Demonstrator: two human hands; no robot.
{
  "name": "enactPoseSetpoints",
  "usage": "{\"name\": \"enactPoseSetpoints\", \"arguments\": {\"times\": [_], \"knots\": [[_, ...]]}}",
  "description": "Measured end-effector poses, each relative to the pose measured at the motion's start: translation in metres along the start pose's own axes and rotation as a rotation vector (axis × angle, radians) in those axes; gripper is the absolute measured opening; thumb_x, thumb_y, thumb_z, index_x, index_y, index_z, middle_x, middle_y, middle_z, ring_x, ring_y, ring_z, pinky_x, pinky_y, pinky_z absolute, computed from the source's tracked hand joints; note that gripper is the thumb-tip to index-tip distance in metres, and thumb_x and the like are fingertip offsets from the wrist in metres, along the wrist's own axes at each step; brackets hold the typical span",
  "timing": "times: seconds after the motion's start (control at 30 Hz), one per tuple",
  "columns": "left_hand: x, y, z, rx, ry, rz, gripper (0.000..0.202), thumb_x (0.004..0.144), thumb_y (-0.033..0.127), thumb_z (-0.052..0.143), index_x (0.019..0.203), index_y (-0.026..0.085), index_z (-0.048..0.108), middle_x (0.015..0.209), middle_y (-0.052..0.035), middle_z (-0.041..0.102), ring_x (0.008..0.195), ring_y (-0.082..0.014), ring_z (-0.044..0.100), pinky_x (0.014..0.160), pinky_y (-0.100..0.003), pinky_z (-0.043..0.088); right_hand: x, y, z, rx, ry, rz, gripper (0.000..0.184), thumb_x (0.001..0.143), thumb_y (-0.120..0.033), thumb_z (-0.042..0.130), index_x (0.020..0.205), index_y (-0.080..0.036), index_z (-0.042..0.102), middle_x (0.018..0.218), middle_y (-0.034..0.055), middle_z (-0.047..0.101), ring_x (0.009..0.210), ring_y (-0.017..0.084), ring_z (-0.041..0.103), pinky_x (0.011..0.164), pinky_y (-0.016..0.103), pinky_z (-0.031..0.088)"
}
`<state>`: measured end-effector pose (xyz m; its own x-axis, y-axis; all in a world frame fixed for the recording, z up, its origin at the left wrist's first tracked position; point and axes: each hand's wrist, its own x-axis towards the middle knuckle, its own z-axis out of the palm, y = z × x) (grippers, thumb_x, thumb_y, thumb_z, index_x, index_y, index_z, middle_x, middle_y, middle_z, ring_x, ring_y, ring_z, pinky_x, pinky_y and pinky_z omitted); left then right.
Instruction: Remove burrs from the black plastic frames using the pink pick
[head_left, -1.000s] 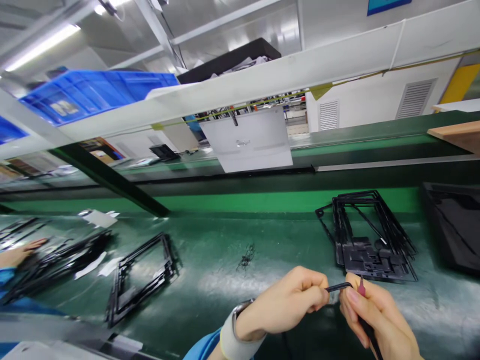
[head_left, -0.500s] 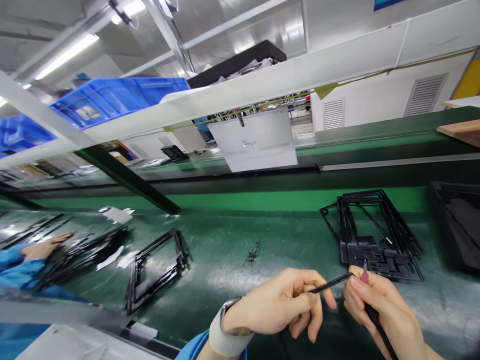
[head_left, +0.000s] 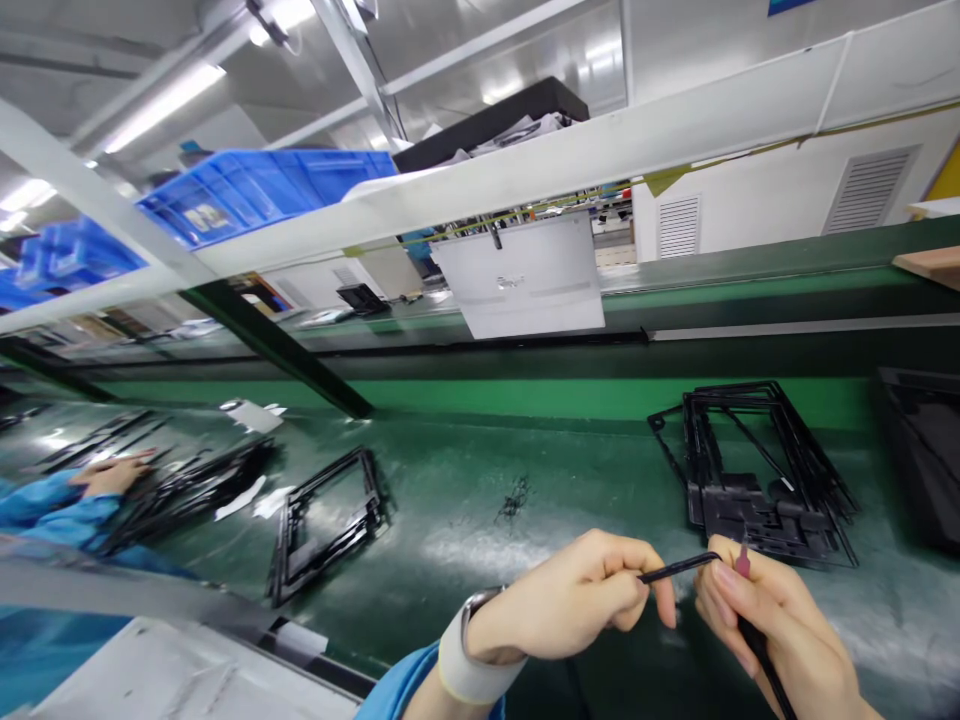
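My left hand (head_left: 585,600) is closed on one side of a thin black plastic frame (head_left: 679,568), near its corner. My right hand (head_left: 784,625) grips the same frame at the corner, and another side runs from under it down past the bottom edge of the view. Between the right thumb and forefinger sticks up a small pointed tool (head_left: 742,562) with a pink collar; its handle is hidden in the hand. Beyond the right hand lies a pile of similar black frames (head_left: 814,475). A little heap of black trimmings (head_left: 514,497) rests on the green bench (head_left: 450,560).
To the left, several stacked black frames (head_left: 326,530) lie on the bench. Farther left are a co-worker's hands (head_left: 112,475) beside more black parts (head_left: 195,490). A black tray (head_left: 922,450) stands at the right. A white sheet (head_left: 521,275) hangs under the overhead shelf.
The view has shifted slightly, so the scene sits farther right. My left fingers have curled in more. Both hands keep hold of the frame.
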<state>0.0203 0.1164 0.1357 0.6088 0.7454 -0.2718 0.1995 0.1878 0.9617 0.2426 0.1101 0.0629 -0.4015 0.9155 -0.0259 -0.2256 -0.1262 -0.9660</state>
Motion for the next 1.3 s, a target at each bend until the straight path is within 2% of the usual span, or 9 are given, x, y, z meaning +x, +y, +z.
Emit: {"name": "enactPoseSetpoints", "arguments": {"times": [0.23, 0.4, 0.53, 0.67, 0.8, 0.9, 1.03, 1.17, 1.3], "knots": [[-0.002, -0.002, -0.003, -0.076, -0.049, -0.026, 0.024, 0.088, 0.016, 0.05, 0.1, 0.014, 0.071, 0.056, 0.0087, 0.044, 0.05, -0.0079, 0.03, 0.052, -0.023, 0.025, 0.006, -0.004, 0.002, 0.005, 0.012, 0.023, 0.058, 0.095, -0.072, 0.06, 0.063, -0.025, 0.05, 0.05, -0.0026, 0.045, 0.051, 0.017, 0.038, 0.057, 0.033, 0.035], [0.003, -0.005, 0.0, -0.059, 0.009, -0.063, 0.021, 0.091, 0.025, 0.052, 0.092, 0.014, 0.07, 0.051, 0.0101, 0.04, 0.046, -0.0076, 0.027, 0.048, -0.023, 0.023, 0.003, 0.004, 0.001, -0.004, 0.018, 0.028, 0.055, 0.102, -0.066, 0.056, 0.065, -0.025, 0.05, 0.051, -0.0025, 0.044, 0.053, 0.017, 0.037, 0.06, 0.035, 0.033], [0.006, -0.01, 0.0, -0.032, 0.055, -0.074, 0.021, 0.084, 0.023, 0.05, 0.085, 0.015, 0.069, 0.052, 0.0087, 0.041, 0.047, -0.0084, 0.029, 0.047, -0.024, 0.023, 0.005, 0.005, 0.002, -0.03, 0.036, 0.035, 0.057, 0.101, -0.066, 0.058, 0.063, -0.025, 0.049, 0.052, -0.0022, 0.044, 0.054, 0.018, 0.037, 0.061, 0.036, 0.033], [0.005, -0.013, -0.004, -0.057, 0.014, -0.061, 0.025, 0.083, 0.021, 0.049, 0.092, 0.015, 0.071, 0.055, 0.009, 0.039, 0.049, -0.0089, 0.028, 0.048, -0.025, 0.022, 0.007, -0.002, 0.003, 0.001, 0.047, 0.059, 0.056, 0.1, -0.065, 0.061, 0.063, -0.024, 0.05, 0.057, -0.003, 0.043, 0.056, 0.017, 0.037, 0.064, 0.037, 0.032], [0.008, -0.015, -0.004, -0.077, 0.024, -0.086, 0.021, 0.088, 0.024, 0.051, 0.088, 0.015, 0.07, 0.052, 0.0095, 0.037, 0.047, -0.0089, 0.024, 0.047, -0.025, 0.021, 0.006, -0.004, 0.003, 0.017, 0.038, 0.062, 0.055, 0.101, -0.064, 0.061, 0.065, -0.023, 0.051, 0.058, -0.003, 0.043, 0.057, 0.017, 0.037, 0.064, 0.037, 0.031], [0.01, -0.016, -0.003, -0.112, 0.032, -0.1, 0.02, 0.084, 0.02, 0.05, 0.085, 0.015, 0.069, 0.052, 0.0093, 0.036, 0.047, -0.0089, 0.023, 0.046, -0.025, 0.018, 0.007, 0.0, 0.001, 0.053, 0.027, 0.089, 0.055, 0.102, -0.064, 0.061, 0.066, -0.023, 0.053, 0.055, -0.0036, 0.043, 0.057, 0.016, 0.035, 0.065, 0.037, 0.031], [0.01, -0.016, -0.003, -0.199, -0.015, -0.105, 0.022, 0.082, 0.018, 0.049, 0.09, 0.014, 0.069, 0.054, 0.0104, 0.033, 0.049, -0.0082, 0.019, 0.049, -0.025, 0.016, 0.01, 0.003, 0.001, 0.114, 0.053, 0.12, 0.055, 0.099, -0.065, 0.066, 0.066, -0.023, 0.052, 0.053, -0.0049, 0.041, 0.056, 0.015, 0.031, 0.062, 0.034, 0.03], [0.011, -0.016, -0.002, -0.216, 0.007, -0.101, 0.019, 0.085, 0.022, 0.052, 0.086, 0.015, 0.069, 0.051, 0.0105, 0.033, 0.046, -0.008, 0.019, 0.048, -0.026, 0.015, 0.01, -0.002, 0.003, 0.126, 0.057, 0.139, 0.055, 0.098, -0.065, 0.067, 0.066, -0.023, 0.053, 0.053, -0.005, 0.041, 0.057, 0.015, 0.029, 0.062, 0.034, 0.03], [0.011, -0.015, -0.002, -0.24, -0.002, -0.124, 0.024, 0.08, 0.021, 0.049, 0.088, 0.014, 0.07, 0.053, 0.011, 0.03, 0.047, -0.0079, 0.017, 0.049, -0.026, 0.013, 0.01, -0.006, 0.005, 0.131, 0.066, 0.151, 0.055, 0.095, -0.066, 0.07, 0.065, -0.023, 0.053, 0.053, -0.0057, 0.039, 0.056, 0.015, 0.029, 0.062, 0.034, 0.029]]}}
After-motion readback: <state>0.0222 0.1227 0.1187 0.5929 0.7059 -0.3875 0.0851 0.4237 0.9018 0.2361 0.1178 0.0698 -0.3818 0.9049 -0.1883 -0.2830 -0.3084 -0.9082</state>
